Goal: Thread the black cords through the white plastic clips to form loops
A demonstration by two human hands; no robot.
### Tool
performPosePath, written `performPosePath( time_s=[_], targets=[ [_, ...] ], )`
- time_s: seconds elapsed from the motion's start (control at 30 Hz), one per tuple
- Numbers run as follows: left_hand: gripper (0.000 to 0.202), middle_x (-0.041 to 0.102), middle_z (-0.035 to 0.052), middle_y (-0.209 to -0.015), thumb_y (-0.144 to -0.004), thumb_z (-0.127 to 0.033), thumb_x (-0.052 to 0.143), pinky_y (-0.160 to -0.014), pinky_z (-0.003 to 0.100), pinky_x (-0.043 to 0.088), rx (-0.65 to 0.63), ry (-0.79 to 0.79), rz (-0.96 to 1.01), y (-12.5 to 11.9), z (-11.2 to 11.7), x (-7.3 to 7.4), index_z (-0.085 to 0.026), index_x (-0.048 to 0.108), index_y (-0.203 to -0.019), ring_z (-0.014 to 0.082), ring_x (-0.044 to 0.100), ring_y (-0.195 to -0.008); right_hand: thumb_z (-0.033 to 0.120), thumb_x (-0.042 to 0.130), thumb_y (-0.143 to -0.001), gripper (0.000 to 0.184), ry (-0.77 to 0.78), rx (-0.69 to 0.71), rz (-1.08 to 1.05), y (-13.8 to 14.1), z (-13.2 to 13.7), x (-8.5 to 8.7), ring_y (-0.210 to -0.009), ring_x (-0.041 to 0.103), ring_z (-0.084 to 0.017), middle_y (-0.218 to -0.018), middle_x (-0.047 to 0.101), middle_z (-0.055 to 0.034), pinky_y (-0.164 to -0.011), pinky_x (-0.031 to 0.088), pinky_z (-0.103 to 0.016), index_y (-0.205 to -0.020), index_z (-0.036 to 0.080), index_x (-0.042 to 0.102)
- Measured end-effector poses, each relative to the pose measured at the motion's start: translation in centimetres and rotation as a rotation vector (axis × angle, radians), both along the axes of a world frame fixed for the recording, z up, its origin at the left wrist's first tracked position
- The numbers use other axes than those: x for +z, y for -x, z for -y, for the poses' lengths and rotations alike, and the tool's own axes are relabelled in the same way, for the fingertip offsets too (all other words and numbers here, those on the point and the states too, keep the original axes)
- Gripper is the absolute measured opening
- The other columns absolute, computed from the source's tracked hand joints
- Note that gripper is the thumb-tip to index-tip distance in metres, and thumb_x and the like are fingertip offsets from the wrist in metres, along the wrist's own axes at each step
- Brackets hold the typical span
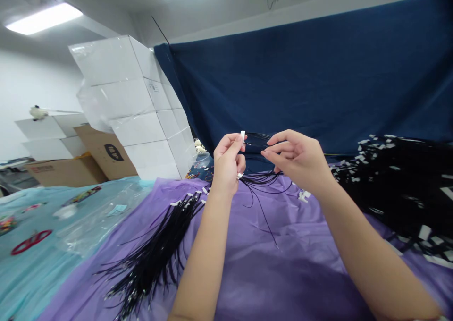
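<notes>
My left hand (229, 158) is closed, its thumb and fingers pinching a bunch of thin black cords with a white tag (242, 136) standing up at the fingertips. From there the black cords (260, 178) loop toward the right; some strands hang loose below the hand, one reaching down over the purple cloth. My right hand (295, 156) is closed in a pinch at the right side of the loop, thumb near the fingertips. Strands run to its fingers, though the exact contact is partly hidden.
A bundle of black cords (159, 250) lies at left on the purple cloth (269, 274). A large pile of tagged cords (406, 184) lies at right. Red-handled scissors (31, 241) and a plastic bag (95, 226) rest on the blue cloth. White boxes (141, 118) stand stacked behind.
</notes>
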State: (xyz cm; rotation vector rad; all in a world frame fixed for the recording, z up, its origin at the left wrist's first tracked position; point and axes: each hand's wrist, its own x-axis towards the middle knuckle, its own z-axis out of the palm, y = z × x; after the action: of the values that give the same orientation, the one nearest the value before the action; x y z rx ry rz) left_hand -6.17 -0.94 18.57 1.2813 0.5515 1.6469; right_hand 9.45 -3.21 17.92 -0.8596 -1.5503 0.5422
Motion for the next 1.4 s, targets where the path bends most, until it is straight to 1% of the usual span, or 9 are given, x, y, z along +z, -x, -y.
performPosePath(
  time_s=[0.33,0.57,0.77,0.87,1.0,1.13,1.27,1.33,1.4],
  targets=[
    [0.014,0.048,-0.0065,-0.069,-0.085,-0.03,0.063,-0.029,0.016,0.015,-0.068,-0.002,-0.04,0.15,0.36,0.16,-0.017,0.062,-0.087,-0.002,0.031,-0.029,0.029,0.073,-0.077,0.023,-0.058,-0.016,0.039,0.1,0.52,-0.17,-0.042,0.053,-0.009,-0.071,0.071,-0.001,-0.039,0.042,-0.02,-0.094,0.018,0.062],
    [0.013,0.049,-0.0069,-0.068,-0.087,-0.031,0.061,-0.029,0.017,0.015,-0.077,-0.017,-0.057,0.06,0.51,0.21,-0.018,0.061,-0.086,-0.0017,0.03,-0.028,0.029,0.072,-0.078,0.021,-0.075,-0.014,0.038,0.04,0.32,-0.45,-0.042,0.055,-0.01,-0.071,0.072,-0.0001,-0.038,0.042,-0.019,-0.095,0.02,0.062],
    [0.013,0.049,-0.0068,-0.069,-0.087,-0.031,0.061,-0.029,0.017,0.016,-0.079,-0.034,-0.076,0.05,0.51,0.13,-0.018,0.062,-0.086,-0.0019,0.03,-0.029,0.028,0.071,-0.08,0.019,-0.042,0.026,0.018,-0.06,0.5,-0.19,-0.043,0.06,-0.012,-0.068,0.07,0.0009,-0.039,0.043,-0.019,-0.093,0.02,0.061],
    [0.013,0.049,-0.0067,-0.068,-0.087,-0.031,0.061,-0.029,0.018,0.015,-0.082,-0.04,-0.08,0.04,0.48,0.1,-0.018,0.062,-0.086,-0.0018,0.03,-0.029,0.03,0.068,-0.083,0.016,-0.067,0.028,0.04,0.0,0.57,-0.19,-0.042,0.06,-0.012,-0.068,0.07,0.0015,-0.039,0.042,-0.019,-0.088,0.02,0.057],
    [0.015,0.048,-0.007,-0.067,-0.086,-0.033,0.062,-0.029,0.018,0.015,-0.082,-0.048,-0.082,-0.05,0.43,0.04,-0.018,0.062,-0.085,-0.0019,0.03,-0.029,0.025,0.065,-0.085,0.017,-0.171,-0.011,0.098,0.31,0.57,-0.35,-0.04,0.057,-0.01,-0.053,0.057,0.007,-0.039,0.038,-0.018,-0.08,0.02,0.049],
    [0.017,0.048,-0.007,-0.066,-0.085,-0.034,0.063,-0.029,0.018,0.015,-0.067,-0.06,-0.102,-0.18,0.4,-0.03,-0.018,0.061,-0.084,-0.0014,0.03,-0.029,0.02,0.063,-0.085,0.016,-0.215,-0.053,0.135,0.6,0.56,-0.59,-0.039,0.055,-0.009,-0.064,0.065,0.0029,-0.037,0.032,-0.019,-0.077,0.02,0.048],
    [0.018,0.047,-0.0071,-0.067,-0.084,-0.035,0.064,-0.029,0.018,0.013,-0.036,-0.047,-0.125,-0.28,0.46,-0.05,-0.018,0.061,-0.083,-0.0018,0.031,-0.029,0.02,0.061,-0.084,0.017,-0.199,-0.011,0.081,0.59,0.48,-0.82,-0.04,0.054,-0.008,-0.073,0.069,0.0,-0.038,0.031,-0.02,-0.076,0.02,0.047],
    [0.018,0.048,-0.0068,-0.07,-0.084,-0.036,0.064,-0.029,0.019,0.013,-0.024,-0.039,-0.128,-0.34,0.52,-0.04,-0.018,0.061,-0.082,-0.0021,0.031,-0.029,0.02,0.061,-0.084,0.016,-0.199,-0.006,0.073,0.58,0.42,-0.84,-0.039,0.052,-0.007,-0.07,0.067,0.0018,-0.038,0.03,-0.02,-0.076,0.02,0.047],
    [0.019,0.05,-0.0061,-0.073,-0.084,-0.037,0.064,-0.03,0.019,0.013,-0.014,-0.04,-0.128,-0.4,0.58,-0.03,-0.018,0.061,-0.083,-0.0023,0.031,-0.029,0.02,0.062,-0.083,0.017,-0.231,-0.05,0.099,0.66,0.38,-0.78,-0.037,0.047,-0.006,-0.059,0.059,0.0058,-0.038,0.028,-0.019,-0.076,0.02,0.047]
  ],
)
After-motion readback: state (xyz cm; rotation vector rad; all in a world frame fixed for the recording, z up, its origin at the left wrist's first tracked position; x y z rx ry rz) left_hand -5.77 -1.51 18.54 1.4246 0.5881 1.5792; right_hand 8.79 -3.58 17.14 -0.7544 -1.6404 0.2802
